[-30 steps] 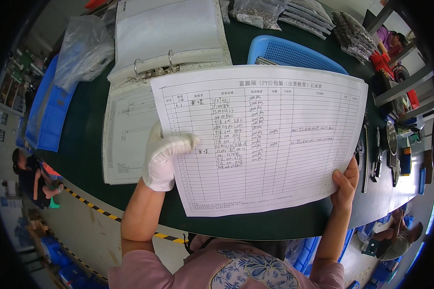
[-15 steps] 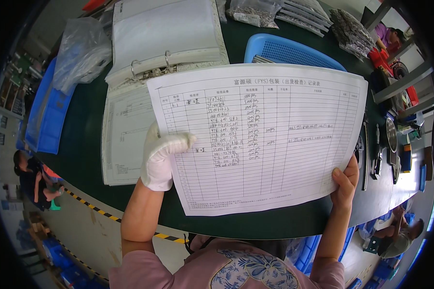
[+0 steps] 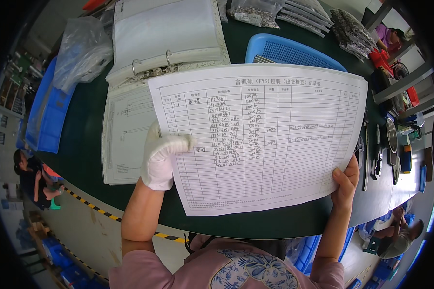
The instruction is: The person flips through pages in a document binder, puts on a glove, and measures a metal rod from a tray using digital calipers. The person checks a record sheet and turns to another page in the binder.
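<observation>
Both my hands hold up a small stack of white paper forms (image 3: pixel 265 178), printed with a table and partly filled in by hand. My left hand (image 3: pixel 161 156), in a white glove, grips the left edge with its thumb on the front sheet. At the lower right corner my bare right hand (image 3: pixel 345 183) pinches the sheets, thumb in front. The fingers behind the paper are mostly hidden. Behind the forms an open ring binder (image 3: pixel 166 33) lies on the dark green table (image 3: pixel 89 159), its lower page partly covered by them.
A blue perforated basket (image 3: pixel 294 48) with metal rods stands behind the forms. Bags of small metal parts (image 3: pixel 304 17) lie along the back. At left are a blue tray (image 3: pixel 48 123) and clear plastic bags (image 3: pixel 82 53). Hand tools (image 3: pixel 377 151) lie at right. Other people sit farther off.
The forms have shifted very slightly in my hands. My grip on both sides stays the same.
</observation>
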